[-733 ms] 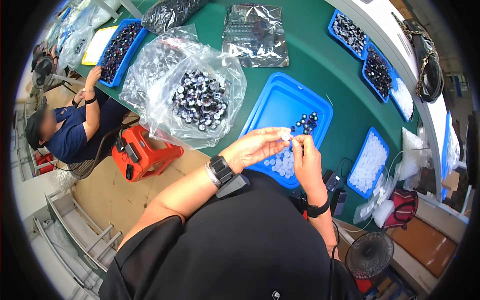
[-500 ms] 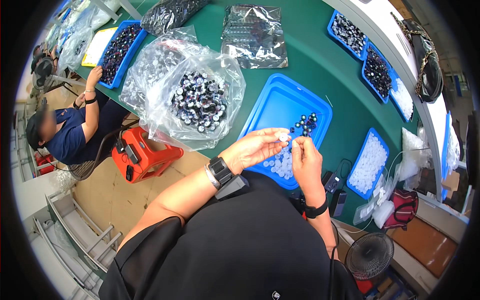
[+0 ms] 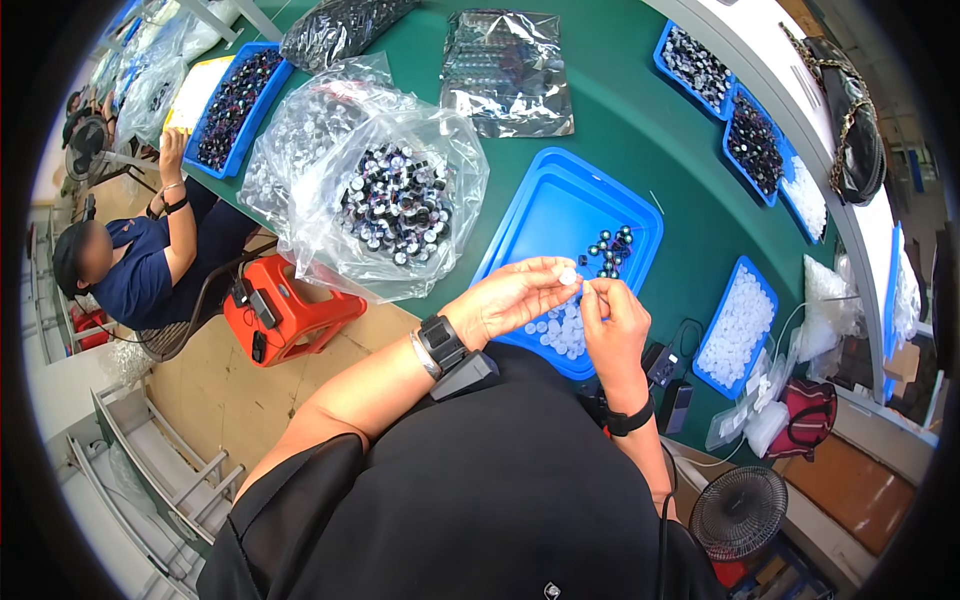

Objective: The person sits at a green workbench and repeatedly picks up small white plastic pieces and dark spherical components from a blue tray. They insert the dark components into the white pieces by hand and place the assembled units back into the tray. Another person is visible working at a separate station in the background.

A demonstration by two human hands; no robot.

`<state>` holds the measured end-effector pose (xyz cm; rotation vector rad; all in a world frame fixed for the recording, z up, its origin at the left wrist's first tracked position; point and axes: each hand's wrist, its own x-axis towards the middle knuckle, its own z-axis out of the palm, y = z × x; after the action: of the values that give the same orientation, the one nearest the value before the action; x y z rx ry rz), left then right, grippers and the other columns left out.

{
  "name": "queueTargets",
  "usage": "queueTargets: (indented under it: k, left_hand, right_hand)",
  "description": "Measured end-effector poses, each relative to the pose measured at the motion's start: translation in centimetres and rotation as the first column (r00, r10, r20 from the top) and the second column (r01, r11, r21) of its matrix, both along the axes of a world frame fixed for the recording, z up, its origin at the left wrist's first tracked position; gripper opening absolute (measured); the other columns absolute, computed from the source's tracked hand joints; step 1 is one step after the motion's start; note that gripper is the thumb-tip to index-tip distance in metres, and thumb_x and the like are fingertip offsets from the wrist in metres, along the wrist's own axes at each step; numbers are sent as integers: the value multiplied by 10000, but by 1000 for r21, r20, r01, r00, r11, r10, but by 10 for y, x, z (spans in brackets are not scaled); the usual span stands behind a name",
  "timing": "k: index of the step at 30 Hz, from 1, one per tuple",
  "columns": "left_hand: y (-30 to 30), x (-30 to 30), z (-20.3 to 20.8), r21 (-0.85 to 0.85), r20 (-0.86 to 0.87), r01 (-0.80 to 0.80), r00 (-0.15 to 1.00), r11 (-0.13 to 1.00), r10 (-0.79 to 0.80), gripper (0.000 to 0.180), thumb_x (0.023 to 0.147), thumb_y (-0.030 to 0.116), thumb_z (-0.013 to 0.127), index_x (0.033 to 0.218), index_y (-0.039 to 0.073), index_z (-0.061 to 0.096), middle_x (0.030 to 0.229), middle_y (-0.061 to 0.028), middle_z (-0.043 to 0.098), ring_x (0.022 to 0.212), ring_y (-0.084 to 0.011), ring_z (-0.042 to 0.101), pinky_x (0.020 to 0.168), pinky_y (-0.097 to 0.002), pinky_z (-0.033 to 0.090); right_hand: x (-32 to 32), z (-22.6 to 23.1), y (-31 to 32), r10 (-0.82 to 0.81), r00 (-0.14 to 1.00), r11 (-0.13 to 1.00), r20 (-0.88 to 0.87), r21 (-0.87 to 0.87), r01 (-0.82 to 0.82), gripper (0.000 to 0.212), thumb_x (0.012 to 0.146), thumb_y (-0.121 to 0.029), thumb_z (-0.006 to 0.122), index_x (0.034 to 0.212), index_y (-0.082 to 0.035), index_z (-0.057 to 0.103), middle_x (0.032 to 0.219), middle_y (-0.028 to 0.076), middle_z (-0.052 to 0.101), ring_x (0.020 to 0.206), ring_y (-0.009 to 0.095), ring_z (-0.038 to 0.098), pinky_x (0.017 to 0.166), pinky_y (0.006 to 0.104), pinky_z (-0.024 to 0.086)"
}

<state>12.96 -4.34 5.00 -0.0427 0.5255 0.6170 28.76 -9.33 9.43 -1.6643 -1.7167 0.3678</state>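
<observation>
My left hand [image 3: 515,297] pinches a small white round cap [image 3: 569,276] between thumb and fingertips, above the blue tray [image 3: 520,215]. Right beside the cap, the fingertips of my right hand [image 3: 617,325] are pressed together; whatever they hold is too small to make out. Several small dark round pieces [image 3: 612,250] lie in the tray beyond my fingers. Loose translucent white caps [image 3: 563,330] lie in its near part, partly covered by my hands.
An open clear bag [image 3: 400,205] of black-and-clear pieces stands left of the tray. On the right are a blue tray of white caps [image 3: 735,325] and several filled trays [image 3: 755,145]. A silvery plastic bag [image 3: 507,75] lies behind. A co-worker [image 3: 140,245] sits at the left.
My right fingertips have shifted slightly at the cap's edge, and the right hand has turned a little. The co-worker's hand has moved from the tray of dark pieces toward the yellow-edged sheet.
</observation>
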Motion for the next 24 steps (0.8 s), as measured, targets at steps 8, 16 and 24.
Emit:
queueTargets:
  k: [8, 16, 24]
  left_hand:
    - [-3, 0, -1, -10, -16, 1, 1000, 1000, -1, 201, 906, 60, 581, 1085, -28, 554, 1028, -111, 602, 987, -194, 616, 899, -286, 528]
    - [-7, 0, -5, 14, -17, 17, 1000, 1000, -17, 213, 912, 85, 581, 1095, -23, 560, 1032, -100, 600, 991, -175, 597, 890, -279, 524]
    - [-8, 0, -10, 69, -55, 56, 997, 996, -53, 203, 910, 96, 590, 1078, -17, 589, 1036, -93, 606, 977, -162, 600, 883, -266, 519]
  right_hand:
    - [0, -2, -5, 13, 993, 1000, 114, 5, -14, 107, 756, -27, 689, 775, -47, 586, 710, 64, 625, 569, 202, 597, 497, 319, 466]
    - [-5, -6, -3, 44, 999, 997, 28, 55, -45, 57, 769, 2, 670, 777, -11, 615, 613, 55, 559, 467, 145, 487, 454, 281, 395]
    - [-5, -3, -6, -47, 999, 992, -20, -122, 44, 79, 760, -60, 693, 812, -28, 642, 613, 68, 572, 493, 176, 532, 463, 310, 416]
